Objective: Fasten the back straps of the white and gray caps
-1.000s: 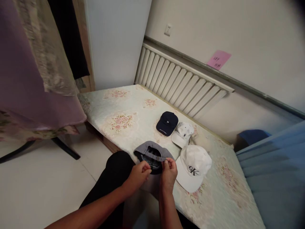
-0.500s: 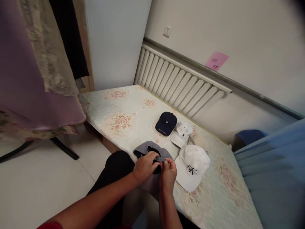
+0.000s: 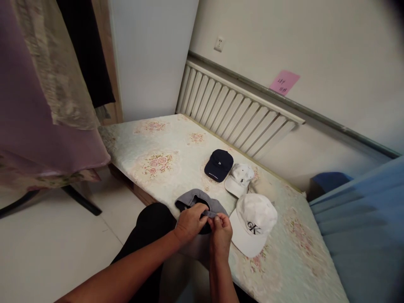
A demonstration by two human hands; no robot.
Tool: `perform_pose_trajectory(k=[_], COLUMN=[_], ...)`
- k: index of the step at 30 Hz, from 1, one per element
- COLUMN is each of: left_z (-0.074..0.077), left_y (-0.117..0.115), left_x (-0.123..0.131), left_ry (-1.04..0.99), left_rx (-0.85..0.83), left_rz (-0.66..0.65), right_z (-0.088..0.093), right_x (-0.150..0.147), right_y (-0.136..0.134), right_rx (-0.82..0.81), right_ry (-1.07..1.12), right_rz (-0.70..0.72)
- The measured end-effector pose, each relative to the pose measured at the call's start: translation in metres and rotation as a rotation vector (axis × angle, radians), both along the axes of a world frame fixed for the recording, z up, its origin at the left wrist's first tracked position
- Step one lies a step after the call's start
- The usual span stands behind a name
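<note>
A grey baseball cap (image 3: 191, 197) lies over my lap at the bed's edge, its back opening and adjuster strap (image 3: 211, 213) facing up. My left hand (image 3: 191, 221) is closed, pinching the strap near its middle. The strap's right end is between the thumb and fingers of my right hand (image 3: 221, 233). Parts of the cap are hidden under both hands. Just right of them sits a white cap (image 3: 257, 216) with black letters. Beyond are a navy cap (image 3: 219, 165) and a smaller white cap (image 3: 240, 179) with a dark emblem. A beige cap (image 3: 263, 188) is partly hidden behind the lettered one.
The caps rest on a bed (image 3: 132, 147) with a floral cover. A white radiator (image 3: 227, 103) runs along the wall behind it. Hanging cloths (image 3: 69, 84) are at the left, and a blue curtain (image 3: 369, 223) is at the right.
The view has shifted slightly. Both hands remain on the grey cap's strap, with the fingers moved a little along it.
</note>
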State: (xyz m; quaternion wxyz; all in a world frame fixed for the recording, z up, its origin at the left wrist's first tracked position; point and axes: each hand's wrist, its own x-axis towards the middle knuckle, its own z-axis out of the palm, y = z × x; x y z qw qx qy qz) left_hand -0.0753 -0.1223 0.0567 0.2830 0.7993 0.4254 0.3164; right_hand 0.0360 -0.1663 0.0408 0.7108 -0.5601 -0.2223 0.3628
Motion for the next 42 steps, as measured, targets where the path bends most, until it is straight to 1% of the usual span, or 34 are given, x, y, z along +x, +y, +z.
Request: perform_pose_trajectory(k=[5,10,16,24,26,29,32,36,39,42], left_z=[-0.002,-0.001,0.0,0.008,0.01,0.013,0.016,0.022,0.024,0.026], left_y=[0.003,0.003,0.006,0.017,0.019,0.021,0.02,0.018,0.016,0.015], left_x=[0.0,-0.002,-0.003,-0.005,-0.006,-0.008,-0.007,-0.006,-0.004,0.0], left_ry=[0.036,0.043,0.004,-0.142,-0.185,-0.267,-0.318,-0.338,-0.317,-0.312], left_rx=[0.027,0.037,-0.004,-0.121,-0.185,-0.325,-0.41,-0.455,-0.444,-0.42], left_rz=[-0.002,-0.005,-0.045,-0.141,-0.198,-0.28,-0.306,-0.309,-0.326,-0.314], right_z=[0.005,0.01,0.009,0.013,0.015,0.016,0.018,0.021,0.022,0.022], right_x=[0.002,0.004,0.005,0.01,0.011,0.011,0.012,0.014,0.015,0.017], right_y=[0.0,-0.002,-0.002,-0.001,-0.002,-0.003,-0.004,-0.006,-0.009,-0.012], right_rx=[0.007,-0.004,-0.018,-0.002,0.002,0.004,0.002,0.01,0.014,-0.001], right_ry=[0.029,0.08,0.073,0.062,0.063,0.069,0.073,0.069,0.045,0.022], right_rz=[0.051,0.119,0.105,0.112,0.115,0.113,0.114,0.143,0.153,0.137])
